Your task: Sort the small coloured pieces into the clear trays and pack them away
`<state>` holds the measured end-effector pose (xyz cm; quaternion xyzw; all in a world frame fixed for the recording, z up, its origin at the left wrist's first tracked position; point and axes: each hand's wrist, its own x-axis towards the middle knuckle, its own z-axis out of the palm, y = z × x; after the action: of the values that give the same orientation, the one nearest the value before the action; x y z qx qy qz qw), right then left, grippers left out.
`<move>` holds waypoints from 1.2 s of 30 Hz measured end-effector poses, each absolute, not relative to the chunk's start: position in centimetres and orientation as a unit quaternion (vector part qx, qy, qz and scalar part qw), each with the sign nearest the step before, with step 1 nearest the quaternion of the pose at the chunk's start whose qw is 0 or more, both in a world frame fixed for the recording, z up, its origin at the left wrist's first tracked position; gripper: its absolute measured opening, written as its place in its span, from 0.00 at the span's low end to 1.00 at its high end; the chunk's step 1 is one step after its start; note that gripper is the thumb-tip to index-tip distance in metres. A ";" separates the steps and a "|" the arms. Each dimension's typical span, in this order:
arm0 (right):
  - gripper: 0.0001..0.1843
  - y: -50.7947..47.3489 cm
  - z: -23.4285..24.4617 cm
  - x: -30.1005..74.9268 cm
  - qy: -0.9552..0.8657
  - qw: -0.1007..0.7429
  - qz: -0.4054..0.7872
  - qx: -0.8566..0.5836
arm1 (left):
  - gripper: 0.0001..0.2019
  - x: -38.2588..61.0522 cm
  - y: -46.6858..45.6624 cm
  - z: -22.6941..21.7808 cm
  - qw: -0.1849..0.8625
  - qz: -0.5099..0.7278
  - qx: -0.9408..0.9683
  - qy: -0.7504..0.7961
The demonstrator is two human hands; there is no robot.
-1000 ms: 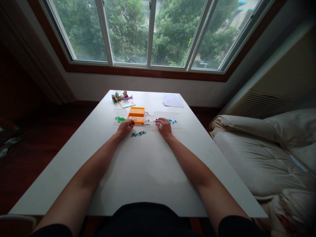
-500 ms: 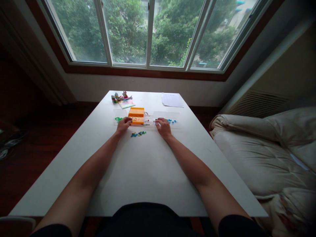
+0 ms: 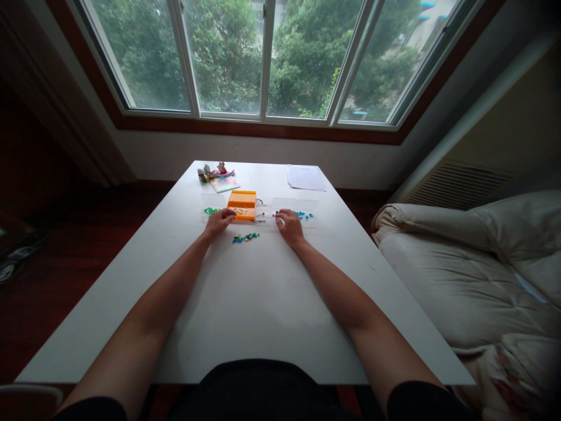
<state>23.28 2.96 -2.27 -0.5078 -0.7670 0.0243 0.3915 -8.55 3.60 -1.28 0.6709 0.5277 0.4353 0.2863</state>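
My left hand [image 3: 219, 221] is at the front left corner of an open orange case [image 3: 242, 196] with small yellowish pieces in it. Its thumb and fingers are pinched together; anything between them is too small to make out. Green pieces [image 3: 211, 210] lie in a clear case just left of that hand. My right hand [image 3: 290, 225] rests at the left part of an open clear case [image 3: 302, 204], fingers curled in over small dark pieces. What those fingers grip is unclear. Blue pieces [image 3: 305, 216] lie beside it. In front of the orange case is a mixed pile of small coloured pieces [image 3: 246, 238].
Between the hands stands another clear case [image 3: 263, 209] with a red piece. Small figurines [image 3: 214, 172] and a pastel card [image 3: 225, 184] are at the table's far left, white papers [image 3: 305, 177] at the far right. A beige sofa [image 3: 460, 257] stands right of the white table [image 3: 272, 298].
My left hand has shifted very slightly, its fingertips staying at the orange case. The right hand looks almost unmoved.
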 end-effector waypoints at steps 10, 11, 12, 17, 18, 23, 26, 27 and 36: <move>0.13 2.8 -2.1 23.3 -0.770 0.392 0.027 -0.503 | 0.13 -8.4 2.5 -0.1 0.286 0.184 0.829 0.444; 0.14 2.8 -2.1 23.3 -0.770 0.392 0.028 -0.503 | 0.13 -8.3 2.4 0.0 0.286 0.180 0.832 0.440; 0.13 2.8 -2.2 23.3 -0.769 0.392 0.029 -0.503 | 0.12 -8.3 2.4 0.1 0.283 0.178 0.835 0.437; 0.13 2.9 -2.4 23.2 -0.768 0.399 0.026 -0.500 | 0.13 -7.9 1.8 1.0 0.269 0.156 0.848 0.429; 0.13 3.0 -2.4 23.2 -0.768 0.400 0.026 -0.500 | 0.13 -7.9 1.7 1.2 0.267 0.153 0.850 0.429; 0.12 3.1 -2.6 23.2 -0.768 0.402 0.028 -0.497 | 0.11 -7.3 1.4 1.5 0.253 0.148 0.854 0.430; 0.12 3.1 -2.6 23.3 -0.770 0.406 0.024 -0.492 | 0.10 -6.9 1.4 1.0 0.227 0.165 0.854 0.439; 0.12 3.1 -2.5 23.2 -0.770 0.406 0.023 -0.491 | 0.10 -6.8 1.5 0.8 0.214 0.177 0.850 0.448; 0.12 1.6 -1.1 22.4 -0.821 0.392 0.019 -0.414 | 0.09 -6.7 1.8 -0.4 0.167 0.314 0.767 0.535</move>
<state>22.38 1.64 -1.12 -0.4143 -0.8211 0.0190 0.3922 -6.68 1.82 -0.45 0.7667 0.5347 0.3136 0.1669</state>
